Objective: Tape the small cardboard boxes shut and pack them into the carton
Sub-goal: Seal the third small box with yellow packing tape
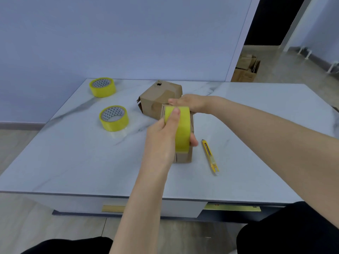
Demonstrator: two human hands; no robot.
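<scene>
You were taping the small brown cardboard box (184, 158) at frame centre.
Your left hand (161, 142) gripped the yellow tape roll (181, 129) over the box on the white marble counter (73, 162). Your right hand (190, 104) lay flat, fingers straight, on its far end. It looked best to pin that end, pull the strip taut along the seam, then cut with the yellow utility knife (210, 156) just right.
</scene>
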